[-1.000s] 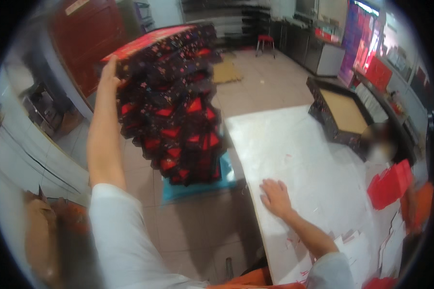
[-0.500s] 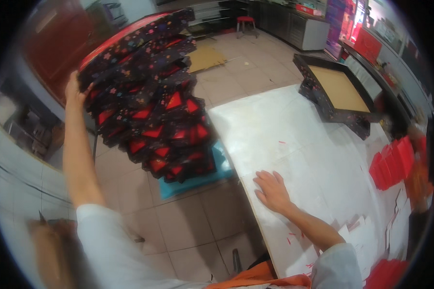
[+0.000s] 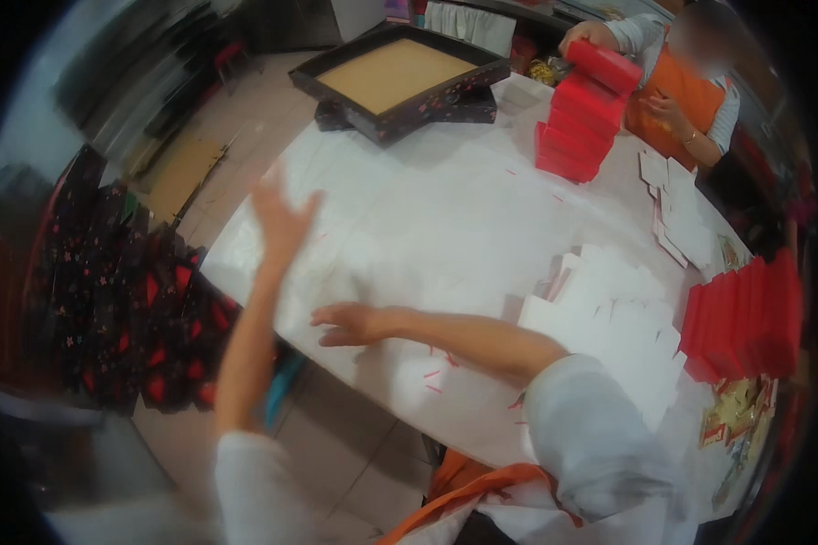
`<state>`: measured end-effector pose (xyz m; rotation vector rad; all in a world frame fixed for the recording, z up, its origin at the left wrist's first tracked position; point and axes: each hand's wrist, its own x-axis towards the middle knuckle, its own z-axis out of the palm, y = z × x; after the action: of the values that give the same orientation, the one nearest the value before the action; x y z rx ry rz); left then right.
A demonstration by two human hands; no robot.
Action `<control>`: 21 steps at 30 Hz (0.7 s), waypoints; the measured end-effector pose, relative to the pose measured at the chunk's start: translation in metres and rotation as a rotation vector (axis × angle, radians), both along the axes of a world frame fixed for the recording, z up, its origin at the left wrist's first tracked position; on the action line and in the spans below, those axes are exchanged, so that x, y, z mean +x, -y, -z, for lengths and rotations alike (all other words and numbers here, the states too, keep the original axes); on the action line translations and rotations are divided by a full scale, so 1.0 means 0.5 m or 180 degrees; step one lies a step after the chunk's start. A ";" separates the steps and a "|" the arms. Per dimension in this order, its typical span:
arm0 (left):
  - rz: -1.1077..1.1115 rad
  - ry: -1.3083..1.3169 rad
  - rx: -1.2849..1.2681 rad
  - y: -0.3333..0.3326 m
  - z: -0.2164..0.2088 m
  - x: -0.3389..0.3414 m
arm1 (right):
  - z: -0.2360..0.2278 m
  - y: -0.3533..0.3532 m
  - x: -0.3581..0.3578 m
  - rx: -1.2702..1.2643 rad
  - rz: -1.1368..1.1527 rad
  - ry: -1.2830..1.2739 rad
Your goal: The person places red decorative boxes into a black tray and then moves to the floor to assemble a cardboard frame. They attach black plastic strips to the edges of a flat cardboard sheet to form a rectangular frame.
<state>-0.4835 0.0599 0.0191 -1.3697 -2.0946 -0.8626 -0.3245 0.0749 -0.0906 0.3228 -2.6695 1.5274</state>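
My left hand (image 3: 284,218) is raised over the left part of the white table (image 3: 409,218), smeared by motion, its fingers apart and nothing in them. Lower down, my right hand (image 3: 347,324) hovers at or just above the near left part of the tabletop; its fingers stretch leftward and it holds nothing. Left of the table rises a tall stack of black flower-patterned trays (image 3: 127,309) with red showing inside. At the table's far edge, a black tray with a tan bottom (image 3: 395,74) rests crosswise on another flower-patterned tray (image 3: 468,109).
Across the table at the far right, a person in an orange apron (image 3: 686,100) has a hand on a row of red boxes (image 3: 582,123). White cards (image 3: 609,318) spread near my right arm. More red boxes (image 3: 745,318) stand at the right edge, beside gold packets (image 3: 736,413).
My view has turned right. My left hand has left the tray stack and swung over the table. My right hand has lifted or shifted from lying flat on the tabletop.
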 end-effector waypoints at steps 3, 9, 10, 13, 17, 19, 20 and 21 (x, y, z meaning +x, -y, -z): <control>0.0136 -0.0051 -0.0450 -0.167 0.056 0.040 | -0.054 -0.145 0.087 0.1263 -0.0080 -0.0463; 0.0129 -0.0218 -0.1137 -0.408 0.059 -0.009 | -0.011 -0.471 0.353 0.2857 0.1260 0.1266; 0.0105 -0.0244 -0.1182 -0.426 0.060 -0.027 | 0.015 -0.487 0.368 0.2879 0.1378 0.1164; 0.0096 -0.0336 -0.1363 -0.417 0.091 -0.058 | 0.030 -0.478 0.358 0.2707 0.1341 0.1018; 0.0316 -0.0465 -0.1145 -0.291 0.011 0.021 | 0.024 -0.480 0.351 0.2650 0.1276 0.1049; 0.0318 -0.0632 -0.0926 -0.188 -0.013 0.094 | 0.018 -0.485 0.364 0.2708 0.1352 0.1110; 0.0370 -0.0958 -0.0668 -0.137 -0.018 0.153 | 0.022 -0.494 0.376 0.2719 0.1402 0.1166; 0.0367 -0.0894 -0.0773 -0.068 -0.010 0.196 | 0.026 -0.500 0.379 0.2717 0.1414 0.1169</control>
<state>-0.3856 0.0938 0.0243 -1.6448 -1.9634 -0.4354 -0.1349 0.3248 -0.1034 -0.5557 -3.2164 0.2974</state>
